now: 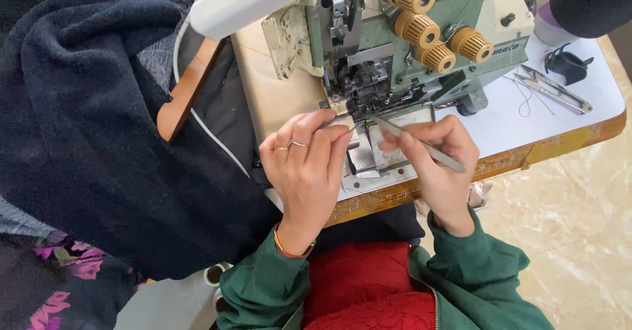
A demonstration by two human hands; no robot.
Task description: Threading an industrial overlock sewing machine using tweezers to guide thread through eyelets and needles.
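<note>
The sewing machine stands on the table, at twelve o'clock from the hands. Scissors lie at its three o'clock; heaped fabric at nine. Tweezers, apparently, point toward the needle area.

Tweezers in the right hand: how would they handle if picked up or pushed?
The tweezers look like thin metal, so probably stiff and light. They are pinched between fingertips of the right hand, which suggests little force is needed. Their smooth, shiny surface may be slippery, and lying flat on the table they would likely slide, not roll.
</note>
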